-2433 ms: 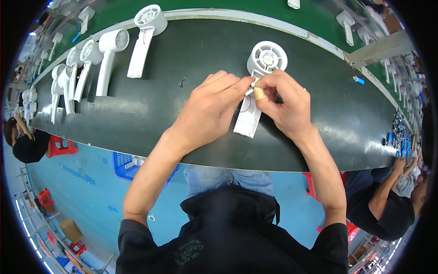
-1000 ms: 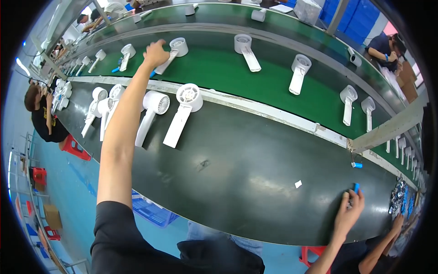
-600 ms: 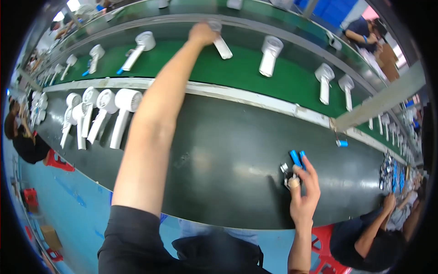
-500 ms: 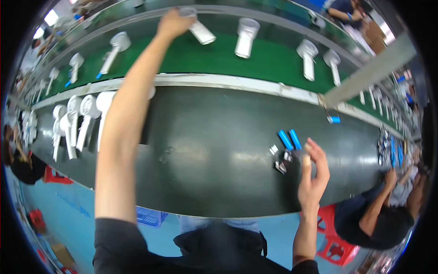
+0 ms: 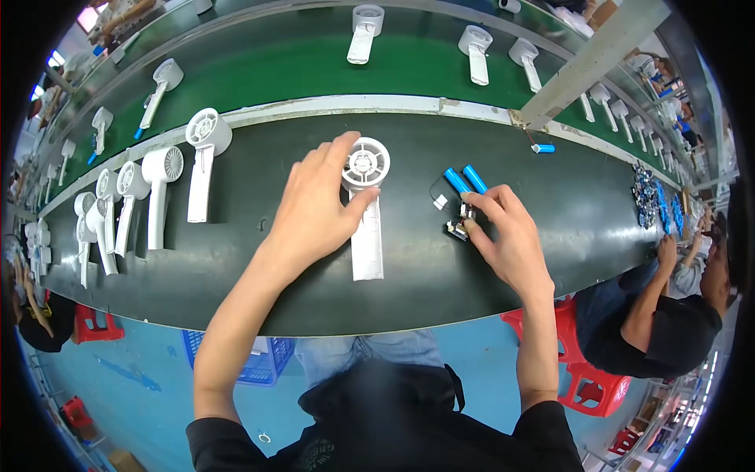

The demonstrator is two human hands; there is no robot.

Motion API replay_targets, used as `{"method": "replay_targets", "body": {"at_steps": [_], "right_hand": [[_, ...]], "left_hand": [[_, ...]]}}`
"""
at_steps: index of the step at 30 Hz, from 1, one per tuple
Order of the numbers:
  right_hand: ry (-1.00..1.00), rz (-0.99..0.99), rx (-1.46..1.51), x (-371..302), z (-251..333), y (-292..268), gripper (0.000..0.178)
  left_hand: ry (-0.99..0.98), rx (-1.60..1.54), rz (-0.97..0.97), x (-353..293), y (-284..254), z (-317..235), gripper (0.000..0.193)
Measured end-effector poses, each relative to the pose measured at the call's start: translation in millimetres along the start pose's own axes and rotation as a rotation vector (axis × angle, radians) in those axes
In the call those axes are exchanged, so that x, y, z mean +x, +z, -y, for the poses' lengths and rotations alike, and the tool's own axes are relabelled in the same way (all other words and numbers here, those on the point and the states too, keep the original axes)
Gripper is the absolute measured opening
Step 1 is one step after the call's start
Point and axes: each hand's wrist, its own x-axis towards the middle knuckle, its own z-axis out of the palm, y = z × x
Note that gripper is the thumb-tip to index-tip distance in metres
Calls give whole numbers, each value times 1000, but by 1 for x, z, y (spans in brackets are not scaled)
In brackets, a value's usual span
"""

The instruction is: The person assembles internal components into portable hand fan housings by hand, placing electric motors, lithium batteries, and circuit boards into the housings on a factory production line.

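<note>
My left hand (image 5: 314,200) curls around the round head of a white handheld fan shell (image 5: 367,248), with the thumb on its near side. The shell lies on the dark table, its long handle open-faced and pointing toward me. To the right, my right hand (image 5: 513,240) pinches a small circuit board (image 5: 467,211) between thumb and fingers. A second small dark part (image 5: 456,230) lies at the thumb tip. Two blue battery cells (image 5: 455,181) and a small white connector (image 5: 440,202) on a thin wire lie just beyond these fingers.
Several white fans (image 5: 163,177) stand in a group at the left. Beyond a pale rail (image 5: 409,105), a green conveyor (image 5: 275,71) carries more fan shells. A metal post (image 5: 590,67) rises at the right. Co-workers sit at both sides; a blue basket (image 5: 271,358) stands below the table.
My left hand has come back from the conveyor with a fan shell, now on the table before me. The right hand has moved left and closed on the circuit board.
</note>
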Motion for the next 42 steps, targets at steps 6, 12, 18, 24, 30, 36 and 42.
{"method": "replay_targets", "body": {"at_steps": [6,12,18,24,30,36,42], "right_hand": [[54,-87,250,1,-15,-4,25],[167,-211,1016,-1,13,-12,24],[-3,-23,1173,2,60,4,16],[138,16,969,28,59,7,18],[96,145,748,36,55,37,15],[30,148,647,42,65,43,16],[-177,88,561,48,67,60,17]], "left_hand": [[181,182,-239,-8,10,-21,57],[438,-211,-171,-11,16,-61,44],[462,-244,-361,-26,9,-62,37],[-88,-1038,-257,-38,-30,-25,18],[159,-26,-75,-49,-16,-8,14],[268,263,-83,-47,4,0,13],[-124,-312,-77,-42,-9,-1,9]]}}
